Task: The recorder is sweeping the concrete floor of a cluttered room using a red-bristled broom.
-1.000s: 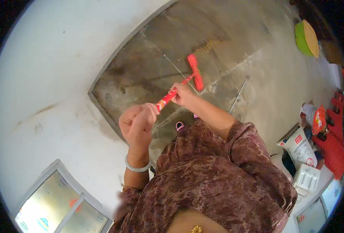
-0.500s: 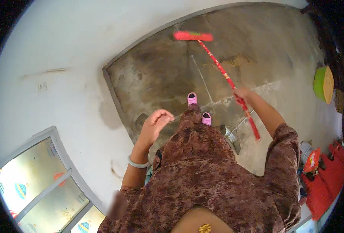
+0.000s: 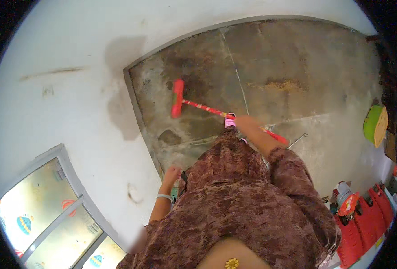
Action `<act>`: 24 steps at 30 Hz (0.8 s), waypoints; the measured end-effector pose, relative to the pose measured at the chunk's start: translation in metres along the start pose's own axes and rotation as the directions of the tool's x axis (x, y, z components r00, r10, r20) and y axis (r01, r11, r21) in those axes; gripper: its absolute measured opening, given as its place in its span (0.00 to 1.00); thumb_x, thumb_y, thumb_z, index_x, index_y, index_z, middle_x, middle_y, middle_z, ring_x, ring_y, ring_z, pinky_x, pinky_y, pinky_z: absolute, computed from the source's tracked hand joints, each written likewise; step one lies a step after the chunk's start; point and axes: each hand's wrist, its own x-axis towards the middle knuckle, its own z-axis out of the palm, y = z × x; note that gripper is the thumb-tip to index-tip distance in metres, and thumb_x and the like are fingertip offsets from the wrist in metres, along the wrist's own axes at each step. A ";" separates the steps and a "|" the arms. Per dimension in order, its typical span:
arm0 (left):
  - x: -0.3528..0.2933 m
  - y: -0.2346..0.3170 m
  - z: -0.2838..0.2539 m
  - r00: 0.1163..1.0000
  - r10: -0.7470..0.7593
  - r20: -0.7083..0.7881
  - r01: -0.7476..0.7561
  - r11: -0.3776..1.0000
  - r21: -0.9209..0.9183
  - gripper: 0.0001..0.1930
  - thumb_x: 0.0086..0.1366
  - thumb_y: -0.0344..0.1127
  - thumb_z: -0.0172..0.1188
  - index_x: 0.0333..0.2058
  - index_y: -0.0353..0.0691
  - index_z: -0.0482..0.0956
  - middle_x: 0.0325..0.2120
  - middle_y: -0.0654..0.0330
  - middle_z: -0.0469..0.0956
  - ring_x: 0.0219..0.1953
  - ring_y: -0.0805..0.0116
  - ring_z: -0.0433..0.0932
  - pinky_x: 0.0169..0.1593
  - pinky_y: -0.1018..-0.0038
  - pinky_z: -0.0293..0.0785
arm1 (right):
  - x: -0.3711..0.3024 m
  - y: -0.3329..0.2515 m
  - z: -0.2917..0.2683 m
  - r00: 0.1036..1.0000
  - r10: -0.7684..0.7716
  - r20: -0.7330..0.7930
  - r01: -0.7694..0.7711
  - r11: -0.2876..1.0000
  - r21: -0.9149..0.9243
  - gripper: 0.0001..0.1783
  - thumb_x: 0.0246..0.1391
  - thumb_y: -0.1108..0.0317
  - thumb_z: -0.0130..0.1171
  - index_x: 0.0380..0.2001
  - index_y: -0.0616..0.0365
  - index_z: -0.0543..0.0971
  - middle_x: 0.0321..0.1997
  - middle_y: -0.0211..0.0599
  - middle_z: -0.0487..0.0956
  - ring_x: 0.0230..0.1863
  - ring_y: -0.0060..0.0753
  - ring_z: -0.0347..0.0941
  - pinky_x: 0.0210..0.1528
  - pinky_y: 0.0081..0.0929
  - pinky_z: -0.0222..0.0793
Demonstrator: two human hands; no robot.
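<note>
My right hand [image 3: 244, 123] is closed round the patterned handle of a red broom [image 3: 204, 107], in front of my legs. Its wide red head [image 3: 178, 98] lies to the left over a dark patch of the concrete floor, and the handle's plain red end sticks out behind my right forearm. Low at my left side hangs my left hand [image 3: 173, 174], close to the wall and away from the broom. A pale bracelet circles that wrist. Its fingers are too small and smeared to make out. One pink shoe [image 3: 230, 120] shows beside the handle.
A white wall with grey skirting [image 3: 133, 103] bounds the floor on the left and far side. Bottom left is a window [image 3: 50, 210] with balloon pictures. A green tub [image 3: 375, 123] stands at the right, with red furniture [image 3: 364, 228] below it. A thin metal rod [image 3: 298, 140] lies near my right arm.
The broom has swung left and nearer, its head turning from crosswise to upright in the picture. My right hand has moved left with it. My left hand has dropped toward my side.
</note>
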 end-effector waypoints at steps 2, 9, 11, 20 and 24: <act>0.004 -0.018 -0.002 0.999 -0.001 -0.048 -0.006 0.988 -0.157 0.15 0.58 0.46 0.53 0.30 0.39 0.75 0.22 0.60 0.75 0.23 0.71 0.72 0.28 0.78 0.68 | 0.014 -0.028 -0.008 1.000 -0.012 0.018 0.012 1.000 -0.003 0.15 0.52 0.64 0.44 0.29 0.58 0.79 0.34 0.47 0.79 0.35 0.45 0.77 0.34 0.41 0.72; 0.016 0.009 -0.019 0.984 0.154 -0.091 -0.167 0.974 -0.155 0.13 0.60 0.44 0.52 0.36 0.42 0.74 0.25 0.61 0.76 0.27 0.71 0.74 0.30 0.78 0.70 | 0.018 0.074 0.002 0.989 0.146 0.039 -0.148 0.988 0.053 0.18 0.53 0.59 0.42 0.35 0.56 0.79 0.38 0.47 0.78 0.40 0.47 0.76 0.43 0.45 0.69; 0.017 0.046 -0.016 0.998 -0.039 -0.058 0.028 0.982 -0.186 0.12 0.60 0.44 0.52 0.35 0.43 0.74 0.25 0.60 0.77 0.28 0.71 0.76 0.30 0.77 0.71 | -0.027 0.134 -0.031 0.970 0.226 0.092 -0.220 0.973 -0.065 0.19 0.54 0.58 0.41 0.36 0.57 0.79 0.39 0.47 0.78 0.40 0.47 0.76 0.43 0.44 0.69; 0.078 0.087 -0.035 1.000 -0.015 0.025 0.020 0.977 -0.210 0.14 0.56 0.44 0.55 0.35 0.40 0.73 0.27 0.58 0.77 0.29 0.69 0.77 0.32 0.74 0.72 | -0.211 0.329 -0.128 0.788 0.615 -0.035 -0.595 0.744 -0.304 0.24 0.55 0.48 0.45 0.35 0.59 0.76 0.37 0.47 0.78 0.41 0.49 0.74 0.44 0.42 0.69; 0.078 0.113 -0.035 0.996 0.056 -0.073 -0.071 0.973 -0.217 0.14 0.56 0.44 0.55 0.34 0.39 0.73 0.26 0.57 0.77 0.28 0.69 0.77 0.30 0.74 0.72 | -0.259 0.366 -0.167 0.793 0.579 -0.190 -0.608 0.732 -0.307 0.24 0.56 0.48 0.44 0.32 0.59 0.76 0.33 0.46 0.78 0.38 0.50 0.74 0.42 0.43 0.69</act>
